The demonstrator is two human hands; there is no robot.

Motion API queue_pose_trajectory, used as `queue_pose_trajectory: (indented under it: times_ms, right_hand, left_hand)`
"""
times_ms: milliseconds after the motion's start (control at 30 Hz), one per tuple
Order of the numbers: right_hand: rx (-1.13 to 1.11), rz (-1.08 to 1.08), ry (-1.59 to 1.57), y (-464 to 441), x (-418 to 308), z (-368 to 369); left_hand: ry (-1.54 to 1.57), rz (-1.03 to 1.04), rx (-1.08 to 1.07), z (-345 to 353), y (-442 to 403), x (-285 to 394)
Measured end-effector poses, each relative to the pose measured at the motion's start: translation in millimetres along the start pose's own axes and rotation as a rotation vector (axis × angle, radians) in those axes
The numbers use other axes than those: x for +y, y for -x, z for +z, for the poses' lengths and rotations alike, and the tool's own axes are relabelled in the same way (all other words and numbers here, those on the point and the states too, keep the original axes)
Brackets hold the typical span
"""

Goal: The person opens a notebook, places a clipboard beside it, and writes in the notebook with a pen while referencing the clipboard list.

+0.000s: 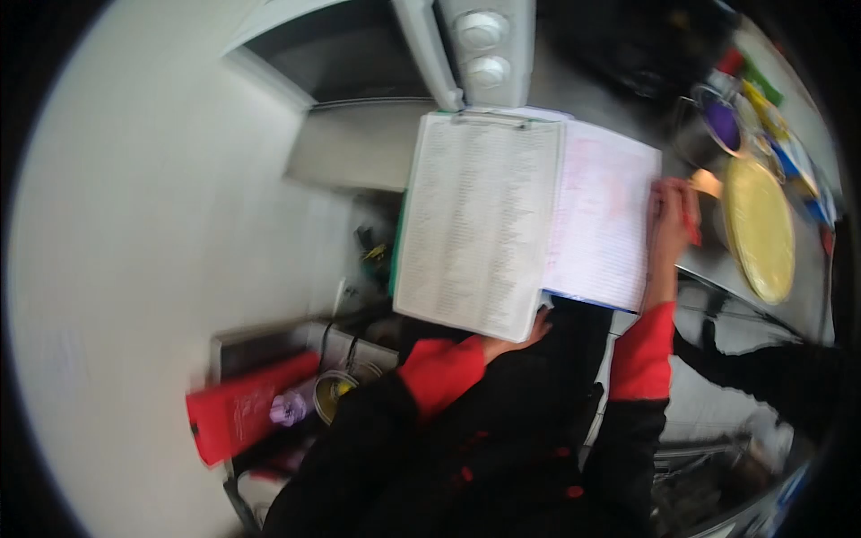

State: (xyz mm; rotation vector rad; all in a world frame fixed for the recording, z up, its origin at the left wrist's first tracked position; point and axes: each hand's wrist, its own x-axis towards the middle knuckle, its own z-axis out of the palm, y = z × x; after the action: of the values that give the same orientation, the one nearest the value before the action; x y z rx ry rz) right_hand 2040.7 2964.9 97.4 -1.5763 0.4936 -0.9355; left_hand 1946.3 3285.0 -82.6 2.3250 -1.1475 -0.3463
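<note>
A clipboard [480,224] with a printed list under its metal clip is tilted in front of me. My left hand [523,339] grips its lower edge from below, with part of the hand hidden behind it. To the right, and partly beneath the clipboard, lies an open notebook [605,215] with pinkish writing on its page, too blurred to read. My right hand [671,215] is at the notebook's right edge, fingers closed around a slim red pen [692,228]. Both hands are somewhat smeared by motion.
A white microwave-like appliance [484,63] stands behind the papers. On the metal counter at right are a yellow oval plate [759,229], a purple-lined container [720,124] and several packets. At lower left, a red box [247,403] sits beside a cart with tins.
</note>
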Motion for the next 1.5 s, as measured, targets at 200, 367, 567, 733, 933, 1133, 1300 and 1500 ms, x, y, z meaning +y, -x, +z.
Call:
queue_pose_trajectory:
  times_ms: [200, 367, 567, 733, 933, 1133, 1300, 1500]
  right_hand:
    - [-0.054, 0.0, 0.062, -12.7, 20.3, -7.6]
    - [-0.082, -0.005, 0.082, -15.9, 29.1, -10.4]
    - [-0.013, 0.063, -0.14, -0.6, 11.2, 2.8]
    - [-0.054, 0.023, 0.085, 3.3, 9.3, 17.5]
    - [-0.074, 0.081, 0.051, -8.0, 14.4, -8.3]
    - [-0.038, 0.026, -0.004, -1.6, 18.0, 7.5]
    - [-0.062, 0.103, 0.055, -12.2, 29.1, -9.8]
    - [-0.02, 0.042, -0.115, 0.7, 3.6, 7.6]
  left_hand:
    - [0.035, -0.004, 0.068, 52.0, -0.1, -20.4]
    - [0.002, 0.023, 0.195, 29.0, 2.7, -17.9]
    - [0.035, 0.024, 0.117, 60.8, 8.9, -28.2]
    - [0.098, -0.097, -0.113, 10.8, 0.1, -20.0]
    - [0.074, -0.062, 0.056, 27.1, 6.9, -28.9]
    - [0.017, 0.07, 0.157, 38.8, 8.2, -32.7]
    - [0.199, 0.019, 0.348, 0.6, 5.0, -11.2]
    - [0.266, -0.123, -0.21, 20.1, -4.6, -17.4]
